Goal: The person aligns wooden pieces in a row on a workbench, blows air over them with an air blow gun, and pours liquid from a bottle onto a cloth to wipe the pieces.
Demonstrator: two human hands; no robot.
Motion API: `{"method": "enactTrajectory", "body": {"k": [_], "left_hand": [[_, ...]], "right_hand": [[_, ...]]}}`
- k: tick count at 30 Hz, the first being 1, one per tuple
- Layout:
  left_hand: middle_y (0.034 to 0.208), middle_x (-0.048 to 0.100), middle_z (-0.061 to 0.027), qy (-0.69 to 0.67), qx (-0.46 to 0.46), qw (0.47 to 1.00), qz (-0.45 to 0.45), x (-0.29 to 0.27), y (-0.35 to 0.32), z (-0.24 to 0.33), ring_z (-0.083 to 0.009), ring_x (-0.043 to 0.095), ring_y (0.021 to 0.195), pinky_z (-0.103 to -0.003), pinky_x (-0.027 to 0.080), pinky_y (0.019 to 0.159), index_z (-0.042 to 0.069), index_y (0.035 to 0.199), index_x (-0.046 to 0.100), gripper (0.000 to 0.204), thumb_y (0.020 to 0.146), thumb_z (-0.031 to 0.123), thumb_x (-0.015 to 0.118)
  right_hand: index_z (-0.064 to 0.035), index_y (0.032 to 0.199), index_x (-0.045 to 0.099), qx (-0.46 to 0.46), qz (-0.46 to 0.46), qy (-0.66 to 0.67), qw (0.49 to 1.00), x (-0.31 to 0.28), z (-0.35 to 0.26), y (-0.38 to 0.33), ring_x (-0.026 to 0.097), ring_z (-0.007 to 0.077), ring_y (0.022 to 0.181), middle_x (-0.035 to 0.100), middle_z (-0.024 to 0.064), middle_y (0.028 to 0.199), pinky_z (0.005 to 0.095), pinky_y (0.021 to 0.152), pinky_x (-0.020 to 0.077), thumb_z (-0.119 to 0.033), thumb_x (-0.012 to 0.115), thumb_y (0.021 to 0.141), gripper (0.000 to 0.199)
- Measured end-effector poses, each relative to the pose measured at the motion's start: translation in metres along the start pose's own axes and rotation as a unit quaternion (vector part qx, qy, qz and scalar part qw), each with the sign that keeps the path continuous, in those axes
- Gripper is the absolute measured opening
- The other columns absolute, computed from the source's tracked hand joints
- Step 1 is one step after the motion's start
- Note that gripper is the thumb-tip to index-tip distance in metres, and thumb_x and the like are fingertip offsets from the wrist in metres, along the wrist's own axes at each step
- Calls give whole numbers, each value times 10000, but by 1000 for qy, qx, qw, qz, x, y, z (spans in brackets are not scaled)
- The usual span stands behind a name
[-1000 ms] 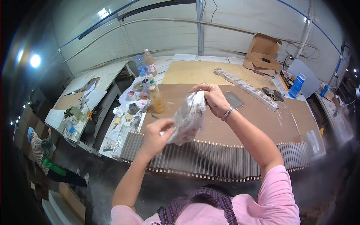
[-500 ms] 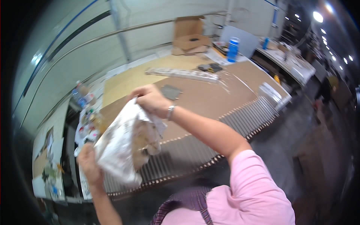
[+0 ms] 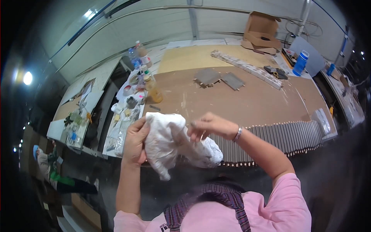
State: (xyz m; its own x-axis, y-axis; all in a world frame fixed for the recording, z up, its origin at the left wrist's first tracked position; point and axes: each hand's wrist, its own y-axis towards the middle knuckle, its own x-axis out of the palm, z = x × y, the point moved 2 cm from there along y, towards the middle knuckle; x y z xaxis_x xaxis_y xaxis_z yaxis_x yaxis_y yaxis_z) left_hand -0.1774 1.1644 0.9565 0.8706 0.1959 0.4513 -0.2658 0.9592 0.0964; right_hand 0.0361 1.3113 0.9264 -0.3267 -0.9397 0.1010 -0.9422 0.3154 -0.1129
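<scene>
Open counter [image 3: 247, 104] lies beyond the hands; bottles [image 3: 141, 58] crowd its left edge, grey tiles [image 3: 218, 78] farther back.

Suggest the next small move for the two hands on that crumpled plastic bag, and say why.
Probably pull the bag's mouth open: the left hand grips the crumpled white plastic bag at one side, the right hand pinches its upper edge, and it hangs bunched above the workbench edge.
</scene>
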Motion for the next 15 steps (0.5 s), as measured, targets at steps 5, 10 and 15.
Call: {"method": "enactTrajectory", "body": {"k": [5, 10, 15], "left_hand": [[1106, 667, -116, 13, -20, 1000, -4, -6, -12, -12, -160, 651, 966, -299, 534, 860, -61, 1202, 593, 273, 948, 33, 553], [1137, 657, -128, 79, -12, 997, 5, -18, -34, -12, -186, 642, 1009, -320, 507, 902, -66, 1226, 580, 323, 936, 77, 582], [1016, 681, -104, 82, 94, 986, 113, -57, -60, 4, -163, 656, 909, -294, 516, 834, -64, 1066, 628, 185, 918, 29, 567]], "right_hand": [[7, 1017, 656, -11, 49, 74, 996, 37, 23, 33, 654, 116, 810, 680, 72, 915, 250, 716, 525, -289, 588, 942, 313], [0, 949, 645, -21, 139, 154, 978, 42, 5, 60, 633, 89, 755, 657, 43, 856, 223, 699, 533, -159, 643, 887, 171], [-29, 857, 627, -94, 121, 121, 981, 73, -23, 89, 608, 79, 715, 614, 3, 773, 233, 659, 512, -128, 629, 880, 101]]}}
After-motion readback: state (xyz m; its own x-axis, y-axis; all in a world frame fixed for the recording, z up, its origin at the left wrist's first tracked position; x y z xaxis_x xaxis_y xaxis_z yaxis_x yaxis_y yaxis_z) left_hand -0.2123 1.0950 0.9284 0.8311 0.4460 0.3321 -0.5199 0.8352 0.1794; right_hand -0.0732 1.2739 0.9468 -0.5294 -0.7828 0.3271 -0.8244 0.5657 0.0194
